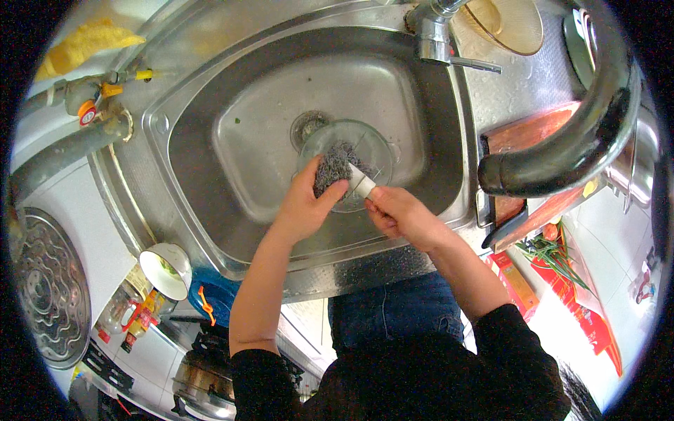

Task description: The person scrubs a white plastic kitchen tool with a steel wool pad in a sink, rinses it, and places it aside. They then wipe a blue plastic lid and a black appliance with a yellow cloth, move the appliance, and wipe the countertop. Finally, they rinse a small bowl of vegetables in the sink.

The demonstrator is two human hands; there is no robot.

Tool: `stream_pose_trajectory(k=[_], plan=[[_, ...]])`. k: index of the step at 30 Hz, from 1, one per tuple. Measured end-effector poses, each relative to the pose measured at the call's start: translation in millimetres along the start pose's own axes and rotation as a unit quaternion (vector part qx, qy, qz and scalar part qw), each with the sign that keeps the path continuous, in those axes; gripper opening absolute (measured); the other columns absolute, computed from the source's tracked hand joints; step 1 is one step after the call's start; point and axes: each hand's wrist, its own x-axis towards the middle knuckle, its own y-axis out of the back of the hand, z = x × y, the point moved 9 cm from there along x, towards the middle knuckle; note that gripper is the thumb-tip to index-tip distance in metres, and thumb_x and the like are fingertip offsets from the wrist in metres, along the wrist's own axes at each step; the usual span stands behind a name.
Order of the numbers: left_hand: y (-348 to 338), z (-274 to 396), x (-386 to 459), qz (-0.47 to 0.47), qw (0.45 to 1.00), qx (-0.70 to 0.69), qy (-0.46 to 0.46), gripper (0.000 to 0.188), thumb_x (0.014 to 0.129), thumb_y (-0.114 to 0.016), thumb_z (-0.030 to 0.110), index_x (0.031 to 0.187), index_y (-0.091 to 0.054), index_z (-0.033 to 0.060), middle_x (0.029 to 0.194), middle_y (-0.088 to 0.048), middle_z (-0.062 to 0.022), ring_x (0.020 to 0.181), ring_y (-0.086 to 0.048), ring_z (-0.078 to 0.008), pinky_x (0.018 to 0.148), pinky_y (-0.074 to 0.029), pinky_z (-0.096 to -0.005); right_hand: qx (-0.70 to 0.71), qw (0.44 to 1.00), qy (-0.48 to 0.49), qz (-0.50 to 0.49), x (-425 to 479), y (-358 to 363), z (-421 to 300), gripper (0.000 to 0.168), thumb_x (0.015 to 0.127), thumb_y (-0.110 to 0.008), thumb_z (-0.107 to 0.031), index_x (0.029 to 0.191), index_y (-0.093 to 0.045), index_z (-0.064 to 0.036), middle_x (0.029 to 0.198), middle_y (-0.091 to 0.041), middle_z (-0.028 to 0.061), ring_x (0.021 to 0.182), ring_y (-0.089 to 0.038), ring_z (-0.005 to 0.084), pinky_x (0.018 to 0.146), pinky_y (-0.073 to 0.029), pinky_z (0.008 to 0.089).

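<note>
Over the stainless steel sink, my left hand holds a grey wire scouring pad between thumb and fingers. My right hand grips a small white utensil by its end. The utensil's far part runs against the pad and is partly hidden, so its exact kind is unclear. Below both hands a clear glass bowl lies in the basin, partly overlapping the drain strainer. What the bowl contains is hard to make out.
A chrome faucet stands at the back right, near an amber glass bowl. A thick dark pipe curves over the wooden cutting boards on the right. At left are a white bowl, a yellow cloth and valve pipework.
</note>
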Motion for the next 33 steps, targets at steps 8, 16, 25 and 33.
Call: stream_pose_trajectory(k=[8, 16, 25, 33], plan=[[3.2, -15.3, -0.6, 0.071, 0.997, 0.039, -0.014, 0.025, 0.082, -0.063, 0.01, 0.103, -0.055, -0.0009, 0.086, -0.063, -0.0073, 0.073, -0.058, -0.0131, 0.067, -0.047, -0.028, -0.561, 0.755, 0.187, 0.284, -22.0, -10.6, -49.1, 0.026, 0.087, -0.054, -0.029, 0.092, -0.047, -0.004, 0.069, -0.06, 0.0171, 0.061, -0.061, 0.0355, 0.05, -0.047, 0.0452], [-2.6, -0.5, -0.9, 0.088, 0.978, 0.172, -0.075, 0.03, 0.078, -0.067, 0.015, 0.101, -0.053, 0.0007, 0.083, -0.062, -0.0169, 0.072, -0.062, -0.0292, 0.063, -0.047, -0.0355, -0.563, 0.755, 0.123, 0.313, -6.8, 1.9, -36.8, 0.028, 0.087, -0.055, -0.028, 0.1, -0.044, -0.005, 0.074, -0.062, 0.017, 0.061, -0.061, 0.0363, 0.051, -0.047, 0.0461], [21.9, -13.9, -10.7, 0.161, 0.965, 0.203, -0.037, 0.037, 0.077, -0.067, 0.013, 0.107, -0.05, -0.0011, 0.09, -0.062, -0.0176, 0.077, -0.061, -0.0284, 0.07, -0.048, -0.0344, -0.175, 0.955, 0.075, 0.228, 16.0, 54.1, -12.9, 0.035, 0.095, -0.042, -0.041, 0.099, -0.048, -0.006, 0.063, -0.044, 0.003, 0.054, -0.039, 0.0153, 0.046, -0.032, 0.0296], [23.0, -68.0, -6.6, 0.135, 0.948, -0.28, 0.063, 0.037, 0.086, -0.057, 0.013, 0.118, -0.046, -0.0033, 0.104, -0.058, -0.0093, 0.091, -0.055, -0.0159, 0.08, -0.044, -0.0279, 0.105, 0.986, -0.015, 0.13, 16.4, 21.7, -4.7, 0.035, 0.097, -0.035, -0.039, 0.093, -0.05, -0.008, 0.061, -0.034, -0.0051, 0.05, -0.025, 0.0057, 0.044, -0.021, 0.0216]])
